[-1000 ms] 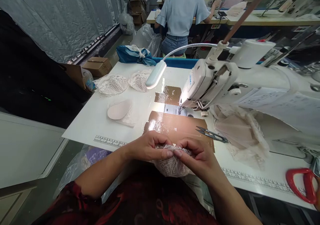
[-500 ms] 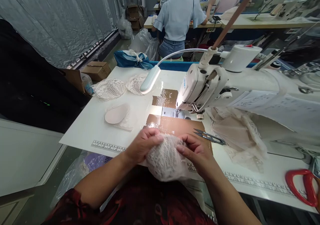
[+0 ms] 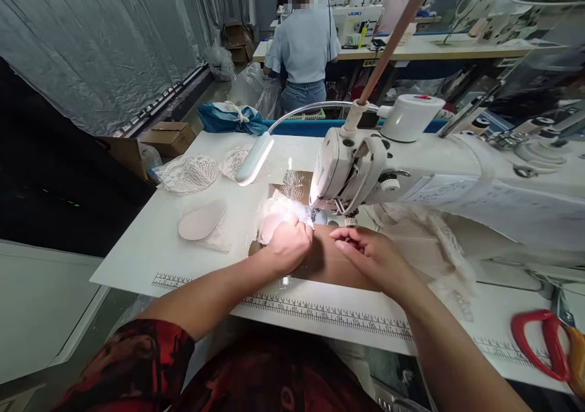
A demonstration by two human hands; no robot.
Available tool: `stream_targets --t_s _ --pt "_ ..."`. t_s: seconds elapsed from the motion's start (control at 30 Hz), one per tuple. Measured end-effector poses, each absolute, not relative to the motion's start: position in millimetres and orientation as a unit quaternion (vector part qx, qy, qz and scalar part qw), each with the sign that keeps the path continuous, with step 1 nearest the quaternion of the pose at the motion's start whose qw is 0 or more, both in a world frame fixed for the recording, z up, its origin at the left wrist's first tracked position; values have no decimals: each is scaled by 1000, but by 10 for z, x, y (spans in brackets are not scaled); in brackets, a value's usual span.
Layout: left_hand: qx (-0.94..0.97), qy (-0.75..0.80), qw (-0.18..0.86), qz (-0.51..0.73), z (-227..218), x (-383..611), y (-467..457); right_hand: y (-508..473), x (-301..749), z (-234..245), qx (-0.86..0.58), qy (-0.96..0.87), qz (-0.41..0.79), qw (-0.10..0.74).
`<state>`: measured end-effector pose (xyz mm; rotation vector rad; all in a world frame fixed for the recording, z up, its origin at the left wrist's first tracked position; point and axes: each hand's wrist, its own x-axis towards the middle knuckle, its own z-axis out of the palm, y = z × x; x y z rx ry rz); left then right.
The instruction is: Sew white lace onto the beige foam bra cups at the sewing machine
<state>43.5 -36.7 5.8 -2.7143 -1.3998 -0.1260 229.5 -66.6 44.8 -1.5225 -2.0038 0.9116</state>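
My left hand (image 3: 292, 241) is closed on the edge of a white lace bra cup (image 3: 276, 214), which lies on the machine bed left of the needle. Glare from the lamp washes out part of the lace. Just right of the needle area, my right hand (image 3: 365, 250) hovers over the brown sheet (image 3: 329, 266) with its fingers curled together. Something dark shows under those fingers, but I cannot make out what it is. The thread snips are not visible now. Above both hands is the head of the sewing machine (image 3: 331, 168).
On the left of the table lie a beige pad with lace (image 3: 201, 223) and lace cups (image 3: 188, 173). A lamp (image 3: 255, 159) reaches over the bed. Lace fabric (image 3: 411, 235) sits under the machine arm. Red-handled scissors (image 3: 542, 342) lie at right. A person (image 3: 301, 46) sits ahead.
The lace cup has gone from in front of my body forward to the needle area, in my left hand. My right hand has let go of it and sits where the snips lay.
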Motion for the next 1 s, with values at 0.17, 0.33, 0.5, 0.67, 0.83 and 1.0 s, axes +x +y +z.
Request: stream_targets --t_s 0.17,0.33,0.5,0.67,0.83,1.0 --pt "-899 -435 37 -19 72 559 -601 -538 2135 266 -527 -802 233 158" --pt "-903 -405 -144 -17 368 328 -582 -603 2005 122 -522 -840 131 64" --pt "-882 -327 -326 -93 443 110 -372 -631 1980 108 -536 -842 69 -12" --pt "-918 -338 -136 -154 103 123 -239 -628 1926 112 -563 -824 38 -50" --pt "-938 -302 -69 -157 -27 124 -105 -581 1876 128 -586 -809 8 -49" --pt "-938 -286 -68 -182 -28 102 37 -515 1856 98 -599 -800 -6 -29"
